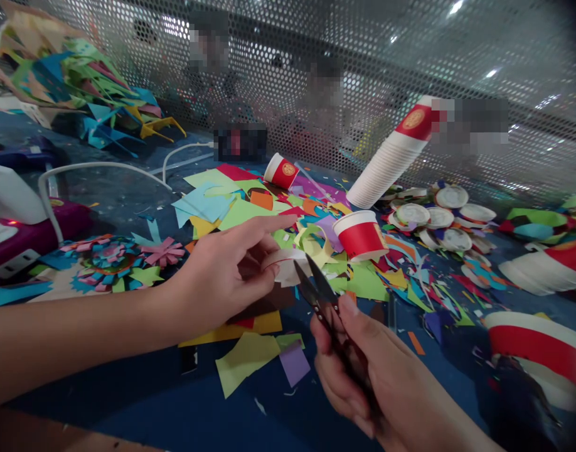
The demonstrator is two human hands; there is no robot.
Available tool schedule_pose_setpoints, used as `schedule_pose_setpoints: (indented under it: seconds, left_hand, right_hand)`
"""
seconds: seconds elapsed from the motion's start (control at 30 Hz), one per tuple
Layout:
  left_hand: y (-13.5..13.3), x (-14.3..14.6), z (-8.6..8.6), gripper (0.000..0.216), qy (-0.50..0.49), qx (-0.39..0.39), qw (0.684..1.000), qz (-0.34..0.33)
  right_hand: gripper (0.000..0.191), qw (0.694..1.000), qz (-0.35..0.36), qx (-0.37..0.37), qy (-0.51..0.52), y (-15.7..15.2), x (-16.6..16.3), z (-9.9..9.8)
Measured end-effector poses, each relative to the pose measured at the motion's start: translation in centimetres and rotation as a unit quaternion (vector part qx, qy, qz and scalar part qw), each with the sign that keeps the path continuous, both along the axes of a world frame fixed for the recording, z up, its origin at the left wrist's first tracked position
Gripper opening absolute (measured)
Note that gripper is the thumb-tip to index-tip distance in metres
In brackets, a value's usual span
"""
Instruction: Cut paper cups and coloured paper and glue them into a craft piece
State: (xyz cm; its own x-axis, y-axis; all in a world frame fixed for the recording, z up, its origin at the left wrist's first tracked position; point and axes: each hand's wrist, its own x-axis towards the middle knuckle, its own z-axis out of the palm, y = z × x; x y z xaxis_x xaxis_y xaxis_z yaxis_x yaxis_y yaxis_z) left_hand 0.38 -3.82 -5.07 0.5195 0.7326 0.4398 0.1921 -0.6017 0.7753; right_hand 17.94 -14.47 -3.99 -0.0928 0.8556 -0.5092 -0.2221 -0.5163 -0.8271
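Observation:
My left hand [222, 273] pinches a small white piece [290, 263] with a curved rim, which looks like the cut-off base of a paper cup. Black thread snips [323, 301] are gripped in my right hand [363, 370], their blades slightly apart and pointing at the white piece. The blade tips lie at its right edge; I cannot tell whether they touch it. Just behind the blades, a red and white paper cup [362, 236] leans on scattered colored paper scraps [243, 213]. Beneath my hands lie a yellow-green scrap [247, 362] and a purple scrap [295, 363].
A tall stack of paper cups [386, 157] leans against the perforated metal screen [278, 81]. Cut cup bases [441, 216] lie at right, near a large cup ring [542, 345]. At left are a paper flower [109, 257], a purple power strip [43, 232] and a white cable [100, 166].

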Motion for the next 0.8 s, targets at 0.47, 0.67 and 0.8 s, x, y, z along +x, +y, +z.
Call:
schedule_pose_setpoints:
  seconds: [0.47, 0.67, 0.8]
  left_hand:
    - [-0.14, -0.29, -0.29, 0.056, 0.055, 0.313, 0.944, 0.093]
    - [-0.22, -0.19, 0.04, 0.051, 0.06, 0.371, 0.924, 0.072]
    - [0.21, -0.35, 0.08, 0.047, 0.06, 0.436, 0.897, 0.054]
  right_hand:
    - [0.054, 0.999, -0.041, 0.012, -0.016, -0.28, -0.59, -0.21]
    - [0.054, 0.998, -0.049, 0.016, -0.019, -0.51, -0.65, -0.32]
    - [0.054, 0.999, -0.049, 0.015, -0.012, -0.75, -0.37, -0.48]
